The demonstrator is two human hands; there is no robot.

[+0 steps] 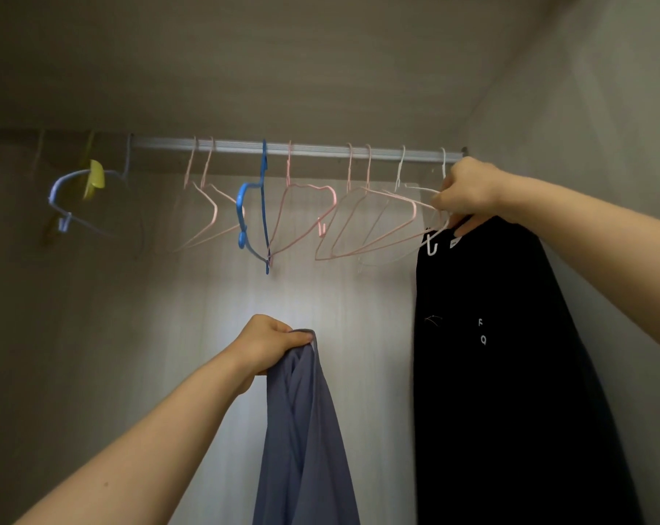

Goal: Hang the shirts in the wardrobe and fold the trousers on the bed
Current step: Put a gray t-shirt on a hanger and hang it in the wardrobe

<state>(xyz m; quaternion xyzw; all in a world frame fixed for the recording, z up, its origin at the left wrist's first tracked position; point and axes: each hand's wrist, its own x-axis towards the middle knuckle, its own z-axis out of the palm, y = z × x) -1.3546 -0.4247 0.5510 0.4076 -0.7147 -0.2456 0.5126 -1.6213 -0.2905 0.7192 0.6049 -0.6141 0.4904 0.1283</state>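
**Both hands gripping at the wardrobe rail**

In the lower centre of the frame, the left hand is clenched round the bunched top of a grey-blue shirt. The cloth emerges from under the curled fingers and thumb and hangs straight down. At the upper right, the right hand grips a white hanger where it meets the collar of a black shirt. The fingers wrap over the wire and the shirt drops below the palm. This hanger's hook sits at the right end of the rail. Empty pink hangers and a blue hanger hang along the rail to the left.
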